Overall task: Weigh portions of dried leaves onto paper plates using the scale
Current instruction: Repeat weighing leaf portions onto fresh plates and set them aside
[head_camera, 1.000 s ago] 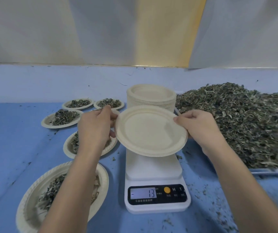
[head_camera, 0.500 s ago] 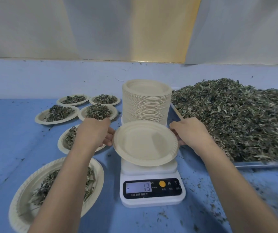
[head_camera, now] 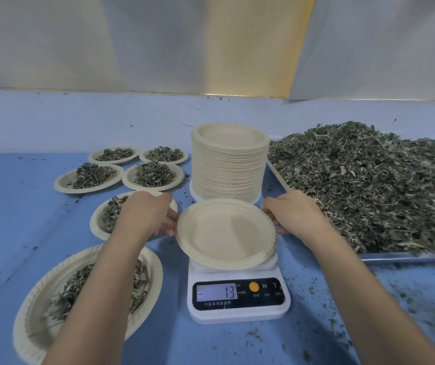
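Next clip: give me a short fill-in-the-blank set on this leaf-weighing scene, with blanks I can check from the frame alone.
1. The scale display shows minus ____.
2. The left hand and right hand grip the rim of a paper plate that is ____ of leaves.
3. The number of filled plates left of the scale is ____.
4. The loose leaf pile lies on a tray to the scale's ____.

Missing words: 13; empty; six; right.
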Action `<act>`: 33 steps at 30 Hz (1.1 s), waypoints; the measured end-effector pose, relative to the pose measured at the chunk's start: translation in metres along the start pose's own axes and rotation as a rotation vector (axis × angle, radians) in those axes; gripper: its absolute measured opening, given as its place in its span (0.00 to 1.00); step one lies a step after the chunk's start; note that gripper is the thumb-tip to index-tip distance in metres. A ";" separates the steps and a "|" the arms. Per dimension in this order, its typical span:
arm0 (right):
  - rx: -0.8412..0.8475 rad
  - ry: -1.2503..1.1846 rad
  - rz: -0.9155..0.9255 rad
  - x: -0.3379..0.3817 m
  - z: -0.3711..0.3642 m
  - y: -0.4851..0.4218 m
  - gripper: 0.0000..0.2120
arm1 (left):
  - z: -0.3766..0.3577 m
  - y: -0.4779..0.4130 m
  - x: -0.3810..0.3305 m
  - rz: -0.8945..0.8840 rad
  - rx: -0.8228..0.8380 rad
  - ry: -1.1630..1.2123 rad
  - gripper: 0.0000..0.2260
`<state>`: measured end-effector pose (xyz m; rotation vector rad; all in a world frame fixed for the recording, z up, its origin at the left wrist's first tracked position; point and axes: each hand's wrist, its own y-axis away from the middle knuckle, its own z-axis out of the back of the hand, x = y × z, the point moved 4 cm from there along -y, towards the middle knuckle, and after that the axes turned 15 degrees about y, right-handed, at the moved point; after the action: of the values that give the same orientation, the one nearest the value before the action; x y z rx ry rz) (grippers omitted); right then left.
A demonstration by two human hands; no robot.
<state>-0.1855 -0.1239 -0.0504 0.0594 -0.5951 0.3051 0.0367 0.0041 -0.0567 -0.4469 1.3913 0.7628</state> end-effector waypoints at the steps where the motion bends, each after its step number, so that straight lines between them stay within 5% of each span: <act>1: 0.002 0.002 -0.005 0.000 0.000 0.000 0.19 | -0.001 0.000 0.000 0.006 0.003 0.012 0.19; 7: 0.004 -0.027 -0.015 -0.003 0.001 -0.002 0.16 | 0.003 -0.001 0.001 0.022 -0.037 -0.099 0.15; 13: -0.185 -0.073 0.006 -0.017 0.018 -0.011 0.19 | 0.000 0.015 -0.023 -0.317 -0.244 -0.286 0.15; 17: -0.247 -0.148 -0.045 -0.044 0.034 -0.023 0.16 | -0.029 0.033 -0.041 -0.401 -0.064 -0.054 0.14; 25: 0.044 -0.138 -0.233 -0.096 0.055 -0.032 0.15 | -0.109 0.064 -0.055 -0.315 0.298 0.236 0.13; 33: 0.681 0.252 -0.338 -0.124 0.045 -0.020 0.19 | -0.151 0.076 -0.068 -0.272 0.390 0.411 0.14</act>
<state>-0.3012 -0.1826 -0.0825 0.7593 -0.2031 0.1706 -0.1233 -0.0624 -0.0015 -0.4874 1.7705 0.1692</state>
